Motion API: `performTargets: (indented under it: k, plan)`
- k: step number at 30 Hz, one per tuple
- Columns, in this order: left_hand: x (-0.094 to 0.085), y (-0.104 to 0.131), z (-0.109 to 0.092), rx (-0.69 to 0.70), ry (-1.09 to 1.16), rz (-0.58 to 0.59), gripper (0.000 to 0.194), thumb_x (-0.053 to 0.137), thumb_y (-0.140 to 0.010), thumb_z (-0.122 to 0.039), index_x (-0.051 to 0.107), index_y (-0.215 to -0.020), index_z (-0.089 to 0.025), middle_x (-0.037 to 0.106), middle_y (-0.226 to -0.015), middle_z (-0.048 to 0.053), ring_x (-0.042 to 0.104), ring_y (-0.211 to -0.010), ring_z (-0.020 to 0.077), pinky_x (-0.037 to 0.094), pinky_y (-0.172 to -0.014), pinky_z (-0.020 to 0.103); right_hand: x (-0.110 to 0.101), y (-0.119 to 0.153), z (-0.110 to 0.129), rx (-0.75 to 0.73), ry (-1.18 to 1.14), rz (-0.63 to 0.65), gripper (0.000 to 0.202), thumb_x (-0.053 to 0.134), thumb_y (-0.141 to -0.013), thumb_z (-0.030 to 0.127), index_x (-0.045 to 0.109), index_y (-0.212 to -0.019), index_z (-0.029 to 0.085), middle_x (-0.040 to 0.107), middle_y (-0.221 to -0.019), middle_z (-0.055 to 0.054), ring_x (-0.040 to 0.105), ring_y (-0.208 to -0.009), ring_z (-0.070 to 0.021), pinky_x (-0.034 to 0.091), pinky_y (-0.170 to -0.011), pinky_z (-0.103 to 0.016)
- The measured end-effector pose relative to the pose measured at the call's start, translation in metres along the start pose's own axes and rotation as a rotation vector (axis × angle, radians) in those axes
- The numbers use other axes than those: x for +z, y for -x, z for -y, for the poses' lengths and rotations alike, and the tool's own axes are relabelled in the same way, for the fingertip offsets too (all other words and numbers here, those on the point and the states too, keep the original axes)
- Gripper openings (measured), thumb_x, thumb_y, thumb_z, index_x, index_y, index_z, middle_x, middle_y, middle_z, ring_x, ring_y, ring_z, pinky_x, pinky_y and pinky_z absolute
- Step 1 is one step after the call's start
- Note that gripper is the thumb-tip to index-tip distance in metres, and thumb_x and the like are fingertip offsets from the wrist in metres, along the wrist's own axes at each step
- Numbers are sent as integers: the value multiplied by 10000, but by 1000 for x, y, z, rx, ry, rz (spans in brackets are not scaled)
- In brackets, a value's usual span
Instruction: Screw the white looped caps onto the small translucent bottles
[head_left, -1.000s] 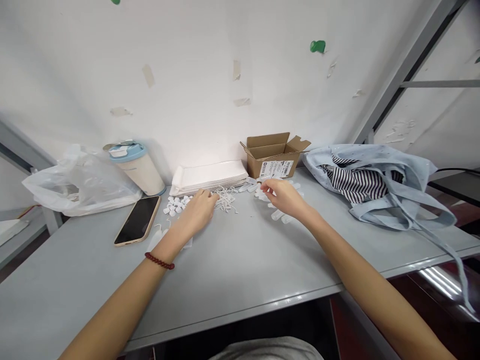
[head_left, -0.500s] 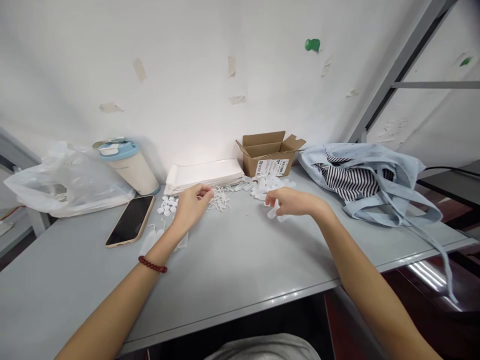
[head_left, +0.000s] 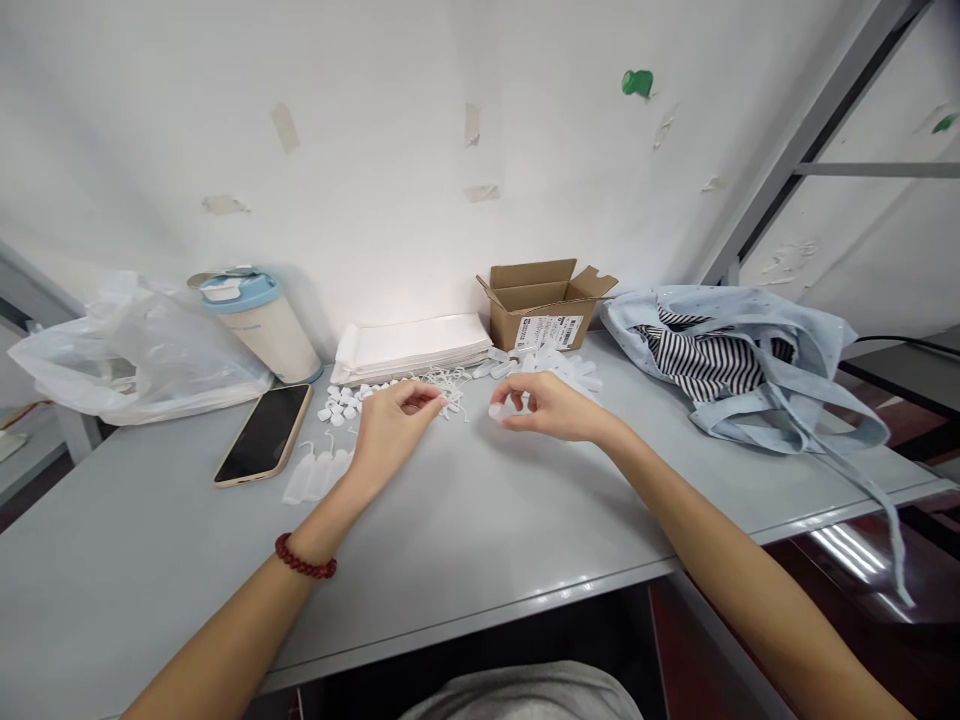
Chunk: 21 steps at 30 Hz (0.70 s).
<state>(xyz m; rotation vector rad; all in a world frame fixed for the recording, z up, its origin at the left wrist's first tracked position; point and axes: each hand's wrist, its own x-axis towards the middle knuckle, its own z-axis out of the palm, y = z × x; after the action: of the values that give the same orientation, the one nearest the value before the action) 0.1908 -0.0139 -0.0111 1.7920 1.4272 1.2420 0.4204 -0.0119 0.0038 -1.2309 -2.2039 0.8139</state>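
Note:
My right hand (head_left: 555, 408) pinches a small translucent plastic tube (head_left: 496, 411) between thumb and fingers, just above the table. Behind that hand spreads a pile of similar translucent tubes (head_left: 577, 372). The fingertips of my left hand (head_left: 394, 428) are pinched together; what they hold, if anything, is too small to make out. Close beyond them lies a heap of short white cords (head_left: 448, 378). Small white caps (head_left: 339, 404) are scattered to the left of my left hand. Several tubes with white cords sticking out (head_left: 309, 478) lie side by side near my left wrist, partly covered by it.
A stack of white paper envelopes (head_left: 412, 342) and an open cardboard box (head_left: 536, 318) stand against the wall. On the left are a phone (head_left: 264, 435), a tumbler (head_left: 274, 330) and a plastic bag (head_left: 142, 350). A light blue cloth bag (head_left: 810, 330) lies at right.
My right hand has moved left, away from the tube pile, with a tube in its fingers. My left hand has shifted slightly right and nearer, fingertips still pinched.

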Motion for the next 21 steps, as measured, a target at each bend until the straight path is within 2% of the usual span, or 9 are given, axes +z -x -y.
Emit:
performTargets:
  k: [4, 7, 10, 12, 18, 21]
  plan:
    - [8, 11, -8, -31, 93, 62, 168, 655, -682, -313, 679, -767, -170, 703, -737, 27, 654, -668, 178, 521, -673, 306, 17, 0, 10, -61, -457, -89, 274, 677, -749, 280, 590, -995, 197, 592, -987, -38, 569, -783, -139, 459, -627, -270]
    - [9, 15, -11, -90, 164, 87, 149, 635, -674, -273, 667, -773, -166, 689, -706, 15, 656, -636, 171, 523, -657, 300, 24, 0, 13, -54, -622, -112, 268, 696, -752, 287, 578, -974, 197, 594, -905, -22, 568, -708, -122, 459, -624, -279]
    - [7, 14, -12, -143, 195, 82, 136, 635, -657, -238, 671, -764, -161, 687, -679, 11, 672, -669, 178, 519, -673, 295, 28, 0, 14, -44, -656, -114, 246, 730, -734, 300, 564, -881, 192, 592, -759, 1, 542, -647, -117, 420, -588, -268]
    - [6, 13, -11, -178, 236, 79, 147, 650, -646, -231, 676, -768, -155, 699, -700, 14, 679, -689, 180, 522, -678, 290, 31, 1, 14, -45, -646, -121, 260, 741, -722, 308, 555, -863, 193, 588, -736, 6, 529, -628, -115, 404, -566, -261]
    - [3, 12, -15, -260, 300, 63, 177, 718, -626, -245, 689, -771, -148, 711, -685, 14, 696, -726, 193, 545, -734, 306, 37, -2, 12, -87, -474, -241, 209, 721, -721, 310, 567, -779, 182, 553, -845, -9, 530, -666, -107, 428, -556, -246]
    - [3, 12, -17, -257, 297, 50, 182, 723, -644, -255, 690, -786, -147, 722, -711, 25, 706, -746, 207, 558, -755, 326, 37, -3, 10, -113, -420, -251, 188, 704, -739, 313, 574, -758, 179, 555, -873, -21, 557, -728, -125, 461, -594, -256]
